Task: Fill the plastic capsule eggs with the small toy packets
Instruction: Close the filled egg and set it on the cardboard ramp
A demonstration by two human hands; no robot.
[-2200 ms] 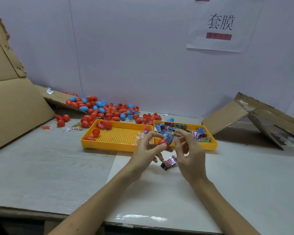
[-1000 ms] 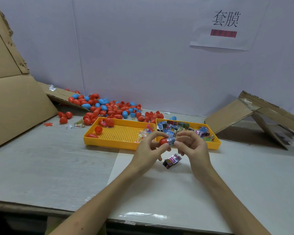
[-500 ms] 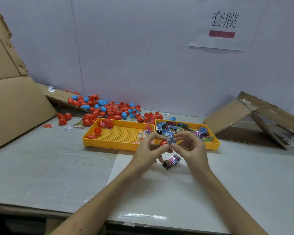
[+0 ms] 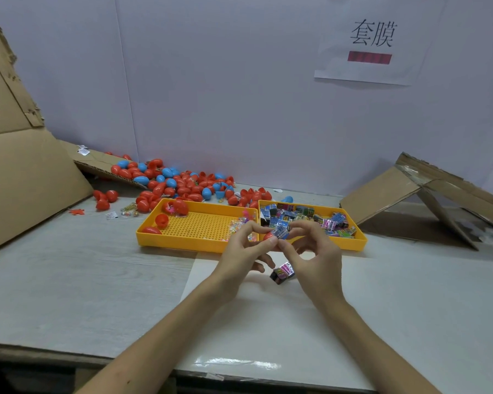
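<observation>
head view: pinching red plastic egg half (image 4: 268,236) in left hand (image 4: 239,251), small blue foil packet (image 4: 280,231) in right hand (image 4: 316,257). pressed closer than before; insertion likely underway.

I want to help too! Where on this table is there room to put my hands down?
Bare room: the grey table left of the white sheet, between the big cardboard and the yellow trays; also the sheet's right side. Crowded: the egg pile behind the trays, and the middle, where the left hand and right hand work over a loose packet.
</observation>
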